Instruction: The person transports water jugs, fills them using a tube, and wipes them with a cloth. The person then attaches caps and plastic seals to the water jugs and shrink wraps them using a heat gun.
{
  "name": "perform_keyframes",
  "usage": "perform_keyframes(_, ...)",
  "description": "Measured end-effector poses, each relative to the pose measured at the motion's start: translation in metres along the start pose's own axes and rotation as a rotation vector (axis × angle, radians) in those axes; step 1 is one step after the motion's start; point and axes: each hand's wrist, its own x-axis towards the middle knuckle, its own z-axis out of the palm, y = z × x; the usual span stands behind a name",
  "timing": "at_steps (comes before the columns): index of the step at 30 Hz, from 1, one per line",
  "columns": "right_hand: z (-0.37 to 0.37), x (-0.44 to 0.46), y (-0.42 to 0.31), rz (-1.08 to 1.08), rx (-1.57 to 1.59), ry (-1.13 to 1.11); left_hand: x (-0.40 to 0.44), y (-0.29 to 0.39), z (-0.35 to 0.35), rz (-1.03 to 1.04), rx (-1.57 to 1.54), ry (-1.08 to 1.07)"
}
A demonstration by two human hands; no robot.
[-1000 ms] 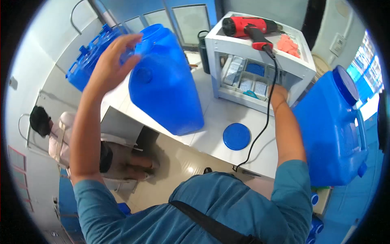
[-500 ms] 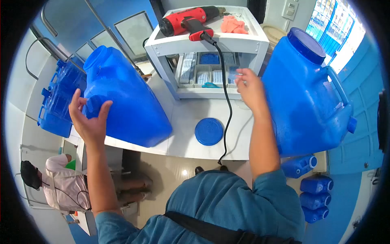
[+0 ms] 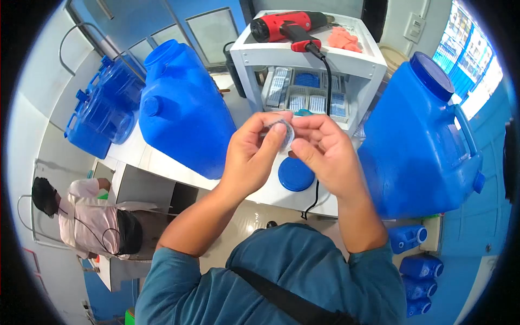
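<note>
My left hand (image 3: 253, 151) and my right hand (image 3: 327, 151) meet over the counter, both closed on a small clear ring-like piece (image 3: 287, 136), thin and seemingly plastic. Below them a round blue lid (image 3: 296, 174) lies flat on the white counter (image 3: 260, 190). To the left stands a large blue container (image 3: 187, 119) with an uncovered wide neck and a small blue cap on its shoulder. A second large blue container (image 3: 417, 151), its wide lid on, stands to the right.
A white shelf unit (image 3: 309, 54) holds a red heat gun (image 3: 287, 28), orange cloth (image 3: 344, 39) and baskets of small packets (image 3: 307, 80). Its black cord (image 3: 328, 81) hangs down. More blue containers (image 3: 92, 127) stand left. Another person (image 3: 89, 216) is at lower left.
My left hand has left the open container's small cap, and my right hand has come away from the shelf baskets. They are now together around the clear piece. The camera view has shifted.
</note>
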Motion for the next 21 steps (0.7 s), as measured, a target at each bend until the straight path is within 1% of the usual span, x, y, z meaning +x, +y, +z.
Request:
perform_keyframes(2,0.002,-0.005,0.012,-0.362,-0.588,0.155,0.005,-0.006,-0.003,0.024,0.031,0.042)
perform_keyframes(3,0.002,-0.005,0.007,-0.559,-0.893,0.149,0.007,-0.007,-0.005,-0.086,-0.066,0.092)
perform_keyframes(4,0.004,-0.005,0.004,-0.559,-0.89,0.146,0.006,-0.008,-0.005,-0.199,-0.164,0.139)
perform_keyframes(6,0.007,-0.002,0.001,-0.622,-1.349,0.08,0.004,-0.009,-0.001,-0.226,-0.222,0.131)
perform_keyframes(7,0.007,0.003,0.004,-0.712,-1.319,0.144,0.003,-0.009,0.001,-0.251,-0.282,0.12)
perform_keyframes(8,0.003,0.006,0.006,-0.715,-1.322,0.149,0.002,-0.009,0.001,-0.248,-0.282,0.115)
perform_keyframes(10,-0.003,0.01,0.008,-0.709,-1.267,0.163,-0.001,-0.01,0.001,-0.123,-0.201,0.086)
perform_keyframes(11,-0.002,0.011,0.01,-0.708,-1.266,0.159,-0.001,-0.01,0.004,-0.123,-0.201,0.09)
perform_keyframes(13,0.001,0.012,0.015,-0.461,-0.72,0.176,-0.002,-0.007,0.008,-0.037,-0.218,0.124)
perform_keyframes(14,-0.001,0.012,0.019,-0.458,-0.715,0.169,-0.002,-0.009,0.006,-0.038,-0.215,0.132)
perform_keyframes(16,-0.004,0.011,0.027,-0.141,-0.406,0.078,-0.003,-0.012,-0.004,-0.118,-0.201,0.046)
perform_keyframes(17,0.003,0.008,0.023,-0.086,-0.352,0.086,-0.002,-0.008,-0.009,-0.105,-0.121,0.068)
perform_keyframes(18,0.003,0.01,0.024,-0.083,-0.349,0.079,-0.003,-0.008,-0.013,-0.106,-0.117,0.076)
perform_keyframes(20,0.001,0.014,0.027,-0.101,-0.336,0.1,-0.004,-0.008,-0.02,-0.13,0.132,0.046)
perform_keyframes(21,-0.005,0.018,0.026,-0.09,-0.378,0.009,-0.005,-0.005,-0.022,-0.133,0.134,0.051)
